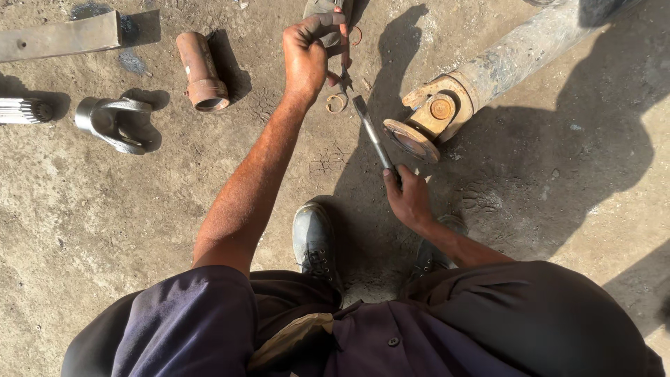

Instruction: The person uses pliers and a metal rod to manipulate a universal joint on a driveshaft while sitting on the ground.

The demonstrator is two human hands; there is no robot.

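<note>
While the left hand (305, 54) grips pliers (343, 73) above a snap ring (336, 102), the right hand (408, 199) clamps a chisel (371, 132) beside the shaft joint (429, 115). Mid-strip; next needs a steady tip.

1. An open-air vehicle repair yard, on sunlit, oil-stained bare ground (105, 209).
2. A rusty drive shaft (502, 63), a steel yoke (115, 122) and a rusted sleeve (202, 70) lie scattered.
</note>
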